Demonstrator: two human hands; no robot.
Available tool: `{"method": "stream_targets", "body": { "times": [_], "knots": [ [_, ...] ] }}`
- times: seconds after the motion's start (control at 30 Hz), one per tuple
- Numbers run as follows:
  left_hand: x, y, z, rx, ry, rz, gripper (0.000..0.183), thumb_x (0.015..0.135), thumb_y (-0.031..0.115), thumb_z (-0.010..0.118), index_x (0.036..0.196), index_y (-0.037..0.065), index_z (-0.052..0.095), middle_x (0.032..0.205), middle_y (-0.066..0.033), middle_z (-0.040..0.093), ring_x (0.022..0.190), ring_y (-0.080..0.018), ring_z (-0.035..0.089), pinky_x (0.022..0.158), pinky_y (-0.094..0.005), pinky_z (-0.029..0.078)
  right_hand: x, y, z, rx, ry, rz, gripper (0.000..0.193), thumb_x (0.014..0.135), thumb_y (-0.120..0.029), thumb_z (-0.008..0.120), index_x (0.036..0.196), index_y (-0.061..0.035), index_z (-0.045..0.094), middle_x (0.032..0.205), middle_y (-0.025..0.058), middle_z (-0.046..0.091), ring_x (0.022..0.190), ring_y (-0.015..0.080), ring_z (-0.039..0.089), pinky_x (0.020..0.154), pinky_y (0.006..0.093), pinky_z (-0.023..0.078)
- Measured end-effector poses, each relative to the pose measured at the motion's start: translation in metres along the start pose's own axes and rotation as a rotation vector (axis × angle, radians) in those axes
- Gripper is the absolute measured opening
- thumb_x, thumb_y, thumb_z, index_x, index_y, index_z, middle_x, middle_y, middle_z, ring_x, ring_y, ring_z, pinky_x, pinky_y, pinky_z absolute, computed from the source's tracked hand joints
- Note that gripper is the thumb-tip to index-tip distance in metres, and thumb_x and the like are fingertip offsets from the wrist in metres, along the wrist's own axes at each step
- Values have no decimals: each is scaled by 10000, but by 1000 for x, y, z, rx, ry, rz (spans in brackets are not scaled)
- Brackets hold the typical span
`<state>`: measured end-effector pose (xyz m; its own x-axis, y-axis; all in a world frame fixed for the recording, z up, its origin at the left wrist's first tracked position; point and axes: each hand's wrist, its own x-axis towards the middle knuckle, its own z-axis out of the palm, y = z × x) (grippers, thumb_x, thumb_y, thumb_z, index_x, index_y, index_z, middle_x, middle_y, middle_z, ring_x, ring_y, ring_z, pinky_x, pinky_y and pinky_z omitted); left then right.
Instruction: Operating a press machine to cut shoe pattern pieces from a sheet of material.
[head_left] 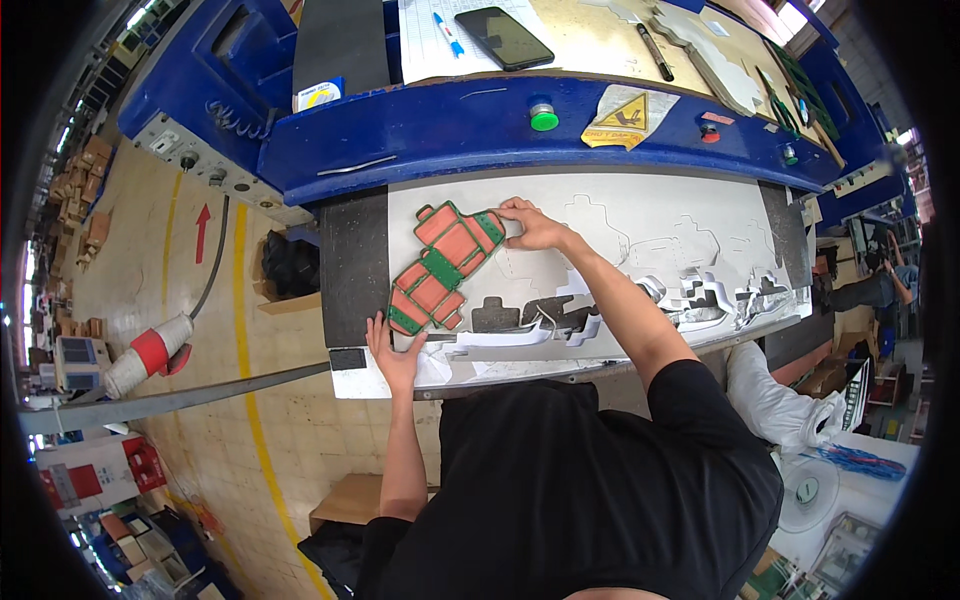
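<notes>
A cutting die with red foam pads, green sections and a dark rim lies slantwise on a white sheet on the press bed. My left hand grips its near left end, thumb and fingers on either side of the corner. At the far right end, my right hand holds the green corner between thumb and fingers. Right of the die, the sheet carries faint cut outlines. Along its near edge are cut-out gaps and curled white offcuts, with the dark bed showing through.
Across the far side runs a blue press beam with a green button, a red button and a yellow warning sign. Behind it lie a phone, pen and marker. A grey bar extends left.
</notes>
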<state>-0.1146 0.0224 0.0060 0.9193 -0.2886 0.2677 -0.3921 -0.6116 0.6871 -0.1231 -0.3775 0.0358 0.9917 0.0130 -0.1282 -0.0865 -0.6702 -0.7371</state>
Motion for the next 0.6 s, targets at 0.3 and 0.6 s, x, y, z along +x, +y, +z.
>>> {"method": "stream_targets", "body": {
  "times": [0.3,0.6],
  "knots": [
    [-1,-3,3,-27,-10,20,751,597,172,896,1237,-43,566,1404,-174,506,1375,-392,357,1136,-509,261,-1,8,6,-8,67,-2,734,711,-176,767,1400,-176,512,1338,89,450,1307,299,379,1103,436,288],
    [5,7,5,-29,-48,-36,774,641,172,879,1300,-35,530,1436,-164,481,1404,-375,327,1154,-501,235,-2,17,2,43,48,1,753,694,-131,743,1405,-176,499,1340,89,433,1312,296,362,1089,440,272]
  ]
}}
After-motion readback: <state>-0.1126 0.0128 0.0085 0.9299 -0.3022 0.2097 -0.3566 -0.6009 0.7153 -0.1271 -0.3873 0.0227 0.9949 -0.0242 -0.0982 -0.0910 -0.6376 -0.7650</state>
